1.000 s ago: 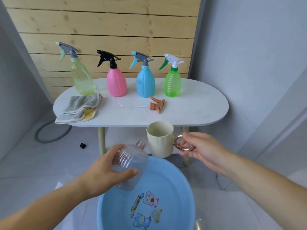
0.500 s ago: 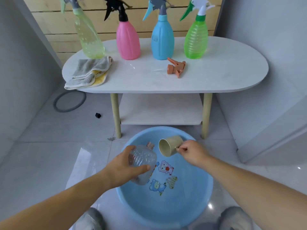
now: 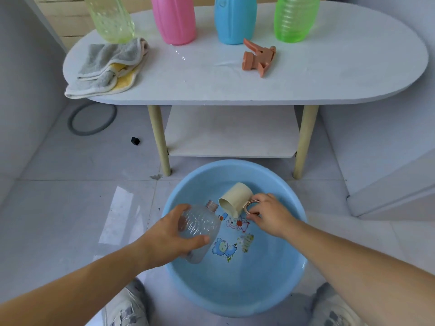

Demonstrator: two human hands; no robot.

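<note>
The left hand (image 3: 169,238) is gripping the clear bottle (image 3: 200,228) with curled fingers, holding it tilted over the basin (image 3: 235,290), neck toward the cup (image 3: 235,200). The right hand (image 3: 270,216) is pinching the cup's ring handle (image 3: 251,207), and the cup is tipping beside the bottle's neck, inside the basin.

At the far edge of the table (image 3: 329,78), the yellow-green bottle (image 3: 110,20), pink bottle (image 3: 174,20), blue bottle (image 3: 235,20) and green bottle (image 3: 294,20) were cut off by the picture's top, heads unseen. The left hand (image 3: 164,238) covered the near side of the clear bottle (image 3: 200,222); the right hand (image 3: 270,215) hid part of the ring handle (image 3: 250,204) of the cup (image 3: 235,197). Whether the basin (image 3: 270,278) held water could not be told.
</note>
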